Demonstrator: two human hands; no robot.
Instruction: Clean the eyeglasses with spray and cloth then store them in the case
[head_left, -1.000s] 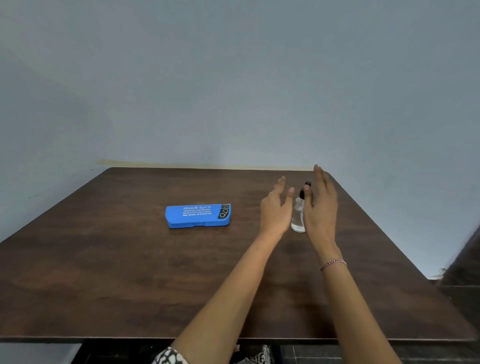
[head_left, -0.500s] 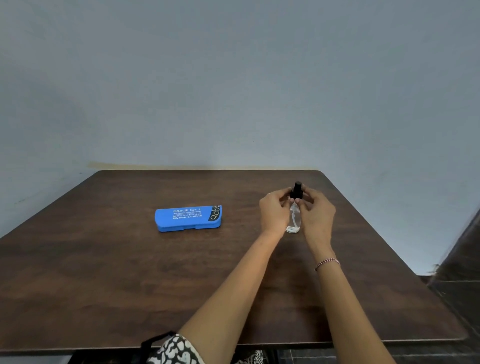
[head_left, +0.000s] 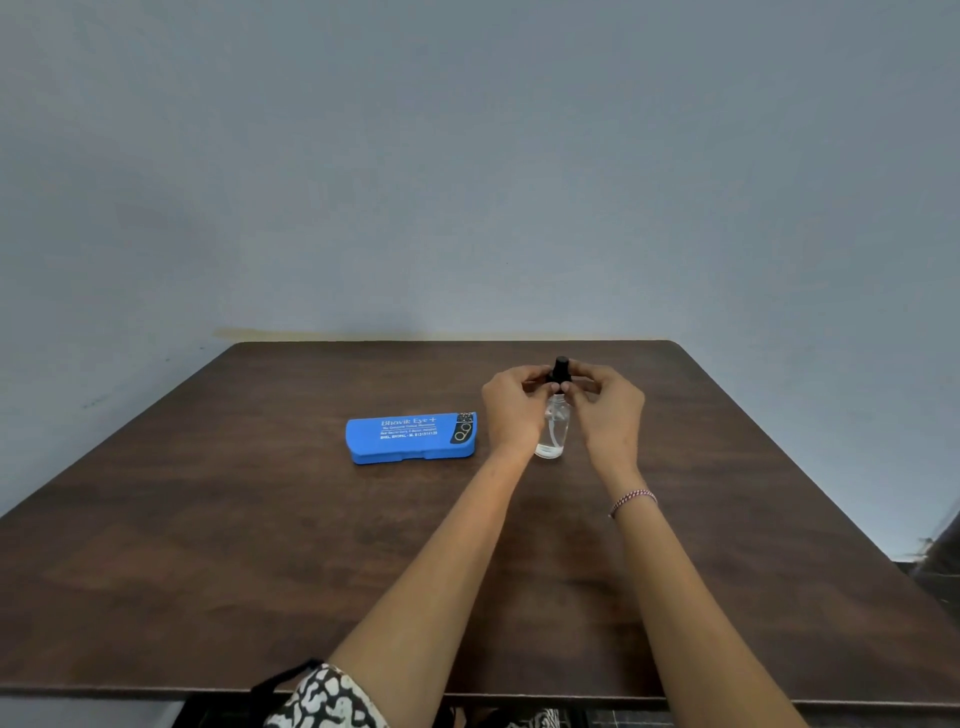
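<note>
A small clear spray bottle (head_left: 554, 434) with a black cap stands upright on the dark wooden table (head_left: 260, 545), right of centre. My left hand (head_left: 511, 408) and my right hand (head_left: 610, 410) flank it, and the fingertips of both pinch the black cap at the top. A blue eyeglass case (head_left: 410, 437) with white lettering lies closed to the left of the bottle, a short gap from my left hand. No eyeglasses or cloth are in view.
The table backs onto a plain grey wall (head_left: 467, 182). Its right edge (head_left: 810, 467) drops off to a dark floor. A black-and-white patterned garment (head_left: 322, 699) shows at the near edge.
A second ago both hands were open beside the bottle; they then closed on its black cap and stay there. The view has shifted slightly.
</note>
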